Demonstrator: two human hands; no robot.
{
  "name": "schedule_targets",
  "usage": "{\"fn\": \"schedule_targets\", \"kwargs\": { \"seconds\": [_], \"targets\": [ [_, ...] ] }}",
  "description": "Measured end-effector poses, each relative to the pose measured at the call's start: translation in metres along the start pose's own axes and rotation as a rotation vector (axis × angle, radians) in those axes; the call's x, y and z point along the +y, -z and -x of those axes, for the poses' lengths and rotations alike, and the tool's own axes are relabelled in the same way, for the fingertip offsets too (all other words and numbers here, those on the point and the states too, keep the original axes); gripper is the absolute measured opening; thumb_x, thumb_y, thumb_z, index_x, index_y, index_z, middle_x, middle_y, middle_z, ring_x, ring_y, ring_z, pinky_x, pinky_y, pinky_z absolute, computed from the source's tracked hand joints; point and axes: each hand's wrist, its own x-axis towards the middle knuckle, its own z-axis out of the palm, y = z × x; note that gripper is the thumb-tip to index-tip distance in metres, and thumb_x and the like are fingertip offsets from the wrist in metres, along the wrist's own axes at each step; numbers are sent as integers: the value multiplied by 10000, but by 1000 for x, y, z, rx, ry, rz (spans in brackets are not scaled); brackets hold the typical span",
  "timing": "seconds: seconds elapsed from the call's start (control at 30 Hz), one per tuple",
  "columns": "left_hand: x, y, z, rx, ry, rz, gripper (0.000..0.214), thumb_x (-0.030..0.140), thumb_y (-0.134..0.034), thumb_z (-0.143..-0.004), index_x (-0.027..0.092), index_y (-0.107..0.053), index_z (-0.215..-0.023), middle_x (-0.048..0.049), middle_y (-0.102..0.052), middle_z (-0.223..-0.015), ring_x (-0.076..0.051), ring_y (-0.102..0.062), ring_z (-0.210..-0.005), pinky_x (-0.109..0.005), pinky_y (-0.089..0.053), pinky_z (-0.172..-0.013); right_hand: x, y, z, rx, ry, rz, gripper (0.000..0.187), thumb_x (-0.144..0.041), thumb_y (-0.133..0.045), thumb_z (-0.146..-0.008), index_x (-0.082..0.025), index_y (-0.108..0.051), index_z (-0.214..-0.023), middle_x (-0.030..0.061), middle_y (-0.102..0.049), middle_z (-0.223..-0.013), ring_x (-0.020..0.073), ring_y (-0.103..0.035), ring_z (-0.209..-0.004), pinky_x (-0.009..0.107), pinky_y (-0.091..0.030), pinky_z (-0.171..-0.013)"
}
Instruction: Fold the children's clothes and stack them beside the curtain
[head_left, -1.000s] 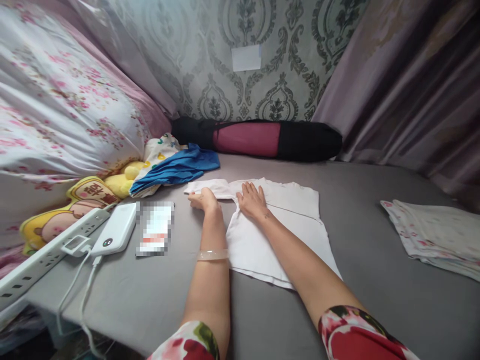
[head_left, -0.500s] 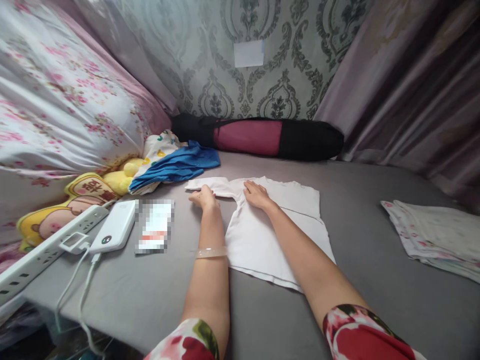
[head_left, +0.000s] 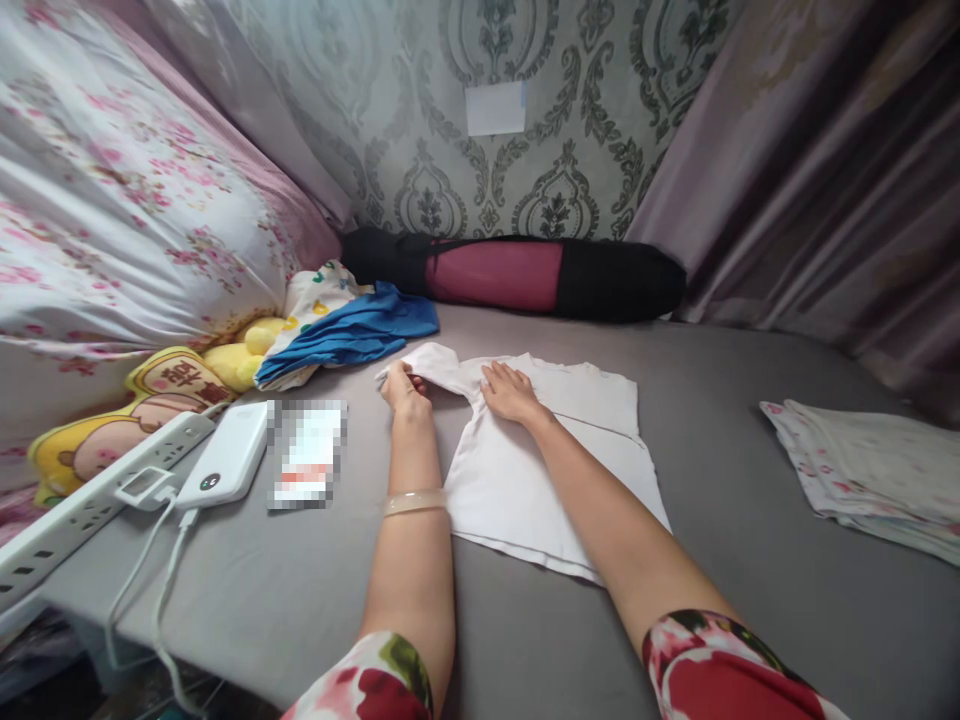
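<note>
A white long-sleeved shirt (head_left: 517,490) lies on the grey sheet in front of me, its right side folded inward. Its left sleeve (head_left: 439,365) stretches out to the left and is lifted a little off the sheet. My left hand (head_left: 405,388) is closed on the cuff end of that sleeve, fingers curled round the cloth. My right hand (head_left: 510,390) rests flat on the shirt near the base of the sleeve, fingers stretched out and holding nothing. The right forearm covers part of the shirt body.
On the left lie a power strip (head_left: 105,490), a white power bank (head_left: 225,455) with cables, a blurred-out phone-shaped item (head_left: 307,455) and a blue garment (head_left: 345,335). A black and maroon long bag (head_left: 495,275) lies along the wall. Folded cloths (head_left: 877,470) sit at the right.
My left hand has gone from lying by the sleeve to gripping its end, and the sleeve has risen slightly. The right hand stays on the shirt, shifted a touch left.
</note>
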Motion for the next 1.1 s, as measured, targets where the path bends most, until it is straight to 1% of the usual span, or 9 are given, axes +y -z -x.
{"fn": "schedule_targets", "kwargs": {
  "seconds": [0.1,0.2,0.33,0.5,0.63,0.77,0.87,0.97,1.1],
  "targets": [
    [11,-3,2,14,57,113,107,198,-539,-666,193,-446,-718,62,-436,-593,-84,-495,-515,-173,-372,-451,-7,0,3,25,-11,-5,549,-394,-208,-994,-207,-342,-1493,80,-228,-1594,237,-174,-1461,424,-115,-1166],
    [19,-10,12,-153,40,255,103,168,-529,-674,192,-491,-767,25,-570,-705,-122,-614,-722,-199,-476,-635,-18,0,5,22,-67,-1,603,-479,-202,-986,-196,-316,-1507,107,-203,-1598,264,-151,-1465,454,-85,-1165],
    [22,-23,34,-405,-79,286,169,163,-527,-699,186,-571,-861,-9,-657,-812,-143,-638,-858,-233,-488,-780,-28,-2,5,35,-124,8,686,-575,-213,-960,-185,-285,-1520,140,-177,-1599,288,-116,-1470,479,-60,-1162],
    [14,-39,53,-514,-137,257,210,211,-557,-726,173,-623,-921,-5,-675,-841,-155,-644,-874,-253,-481,-818,-20,6,2,-1,-68,-162,658,-544,-333,-937,-184,-353,-1487,138,-210,-1590,301,-111,-1471,506,-47,-1164],
    [4,-47,59,-564,-199,180,256,243,-535,-781,174,-643,-1002,-20,-693,-905,-171,-647,-923,-273,-482,-855,-3,18,1,162,-60,-619,481,-320,-430,-918,-165,-507,-1367,114,-433,-1487,216,-334,-1400,384,-190,-1162],
    [-5,-52,70,-643,-315,65,275,235,-510,-837,169,-639,-1071,-38,-693,-989,-175,-628,-1002,-277,-454,-922,19,26,12,413,-335,-1210,351,-263,-359,-950,-166,-604,-1181,115,-604,-1312,172,-551,-1215,337,-413,-1031],
    [-10,-53,85,-711,-470,-90,250,229,-477,-878,160,-638,-1057,-43,-685,-1000,-181,-614,-1018,-288,-438,-945,35,29,31,387,-455,-1530,350,-293,-285,-990,-150,-576,-1121,139,-688,-1115,170,-677,-955,338,-527,-869],
    [-17,-53,101,-821,-580,-326,276,241,-420,-920,166,-628,-1086,-43,-686,-985,-189,-623,-984,-315,-452,-932,50,30,49,346,-531,-1887,323,-333,-294,-1001,-147,-548,-1075,115,-703,-939,170,-687,-794,321,-553,-789],
    [-36,-52,115,-1011,-673,-721,406,198,-352,-934,211,-544,-1291,-71,-623,-1277,-215,-525,-1245,-437,-316,-1102,63,30,60,356,-557,-2054,409,-444,-243,-1000,-166,-529,-1087,102,-681,-866,200,-675,-764,342,-568,-694]
  ]
}}
